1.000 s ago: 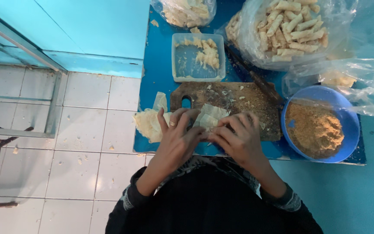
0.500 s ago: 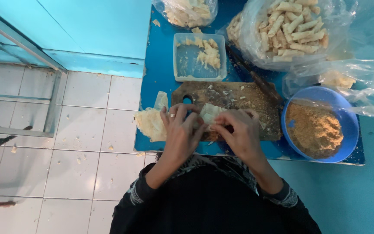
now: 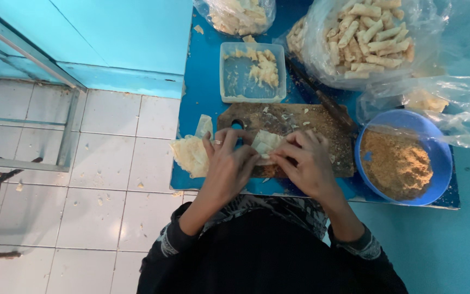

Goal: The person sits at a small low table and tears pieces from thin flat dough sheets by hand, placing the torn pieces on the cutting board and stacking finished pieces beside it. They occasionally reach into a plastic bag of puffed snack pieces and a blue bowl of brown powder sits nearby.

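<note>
Mid-roll here — left hand [image 3: 228, 166] and right hand [image 3: 305, 163] both pinch 1 pale wrapper [image 3: 266, 144] on the wooden board [image 3: 300, 122] — tucking tight looks next.

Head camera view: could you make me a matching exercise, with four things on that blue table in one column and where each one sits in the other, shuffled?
Things:
1. pale wrapper
2. blue bowl of crumbs
3. clear square tub
4. stack of wrappers

Places:
A. at the table's left edge, beside the left hand
B. behind the wooden board, farther from the person
C. between the fingers of both hands, over the board
D. right of the board, beyond the right hand

Pairs: 1-C, 2-D, 3-B, 4-A
</note>
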